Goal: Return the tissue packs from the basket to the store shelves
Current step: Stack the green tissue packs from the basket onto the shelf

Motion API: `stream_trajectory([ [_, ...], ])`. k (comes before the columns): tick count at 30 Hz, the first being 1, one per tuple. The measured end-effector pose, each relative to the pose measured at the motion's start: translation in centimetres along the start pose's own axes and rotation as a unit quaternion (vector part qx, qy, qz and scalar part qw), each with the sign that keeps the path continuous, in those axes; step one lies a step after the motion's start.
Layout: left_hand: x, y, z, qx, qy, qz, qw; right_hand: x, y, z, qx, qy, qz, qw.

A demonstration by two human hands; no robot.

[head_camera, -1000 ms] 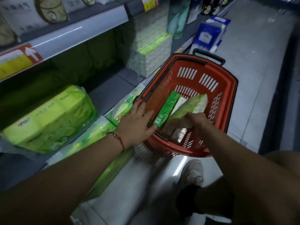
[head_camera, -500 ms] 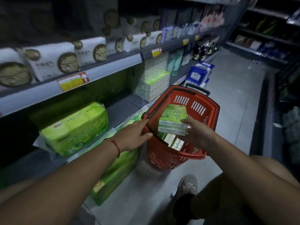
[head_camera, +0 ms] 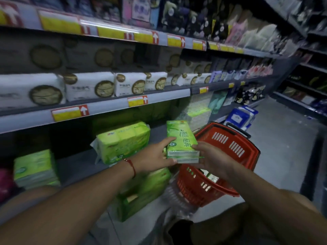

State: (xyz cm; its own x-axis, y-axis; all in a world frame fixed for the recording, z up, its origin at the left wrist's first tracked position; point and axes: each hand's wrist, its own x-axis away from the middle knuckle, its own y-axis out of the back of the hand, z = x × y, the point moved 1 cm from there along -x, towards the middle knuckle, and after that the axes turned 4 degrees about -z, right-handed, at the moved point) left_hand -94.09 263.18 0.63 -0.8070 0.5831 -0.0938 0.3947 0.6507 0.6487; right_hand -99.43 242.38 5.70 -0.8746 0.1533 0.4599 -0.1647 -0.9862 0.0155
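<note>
Progress: mid-task, judging by the layout. One green tissue pack [head_camera: 182, 141] is out of the basket and held in the air between bottom shelf and basket, not yet shelved. More packs show low inside the basket, so several returns look to be left. Can't tell which shelved packs, if any, came from the basket.

Left to right:
- Far left, bottom shelf [head_camera: 83, 165]: short stack of green tissue packs [head_camera: 35, 167], flat soft bricks in glossy film.
- Shelf above: white bulk tissue bundles [head_camera: 88, 87] with round gold emblems, pillowy wrap. Shelf edges carry yellow/red price tags [head_camera: 69, 112].
- Large lime multi-pack [head_camera: 123, 141] on the bottom shelf, plastic-wrapped, slightly crumpled at its left end. Bare grey shelf around it, so there's room.
- Left hand [head_camera: 155, 157], red cord bracelet [head_camera: 131, 165] on the wrist: fingers closed on the held pack's left edge, thumb on top.
- Held pack: rectangular, shiny green film with printed characters, layered edge facing the camera; looks light and squashy.
- Right hand [head_camera: 212, 159]: clamped on the pack's right end and underside.
- Below the hands: big green bundle [head_camera: 141, 190] at the shelf base, blurred.
- Red plastic basket [head_camera: 228, 144]: rigid slotted walls, black handle, just beside the shelf on the grey floor.
- Beyond it, blue-and-white packs [head_camera: 241, 117].
</note>
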Motion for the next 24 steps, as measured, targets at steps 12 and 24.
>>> stream_trajectory([
  [12, 13.4, 2.9, 6.8, -0.012, 0.165, -0.169, 0.972, -3.5, -12.5, -4.5, 0.146, 0.016, 0.227, 0.963],
  [24, 25.7, 6.0, 13.0, -0.083, 0.277, -0.305, 0.907, -3.6, -28.1, -8.6, 0.219, 0.066, 0.383, 0.895],
])
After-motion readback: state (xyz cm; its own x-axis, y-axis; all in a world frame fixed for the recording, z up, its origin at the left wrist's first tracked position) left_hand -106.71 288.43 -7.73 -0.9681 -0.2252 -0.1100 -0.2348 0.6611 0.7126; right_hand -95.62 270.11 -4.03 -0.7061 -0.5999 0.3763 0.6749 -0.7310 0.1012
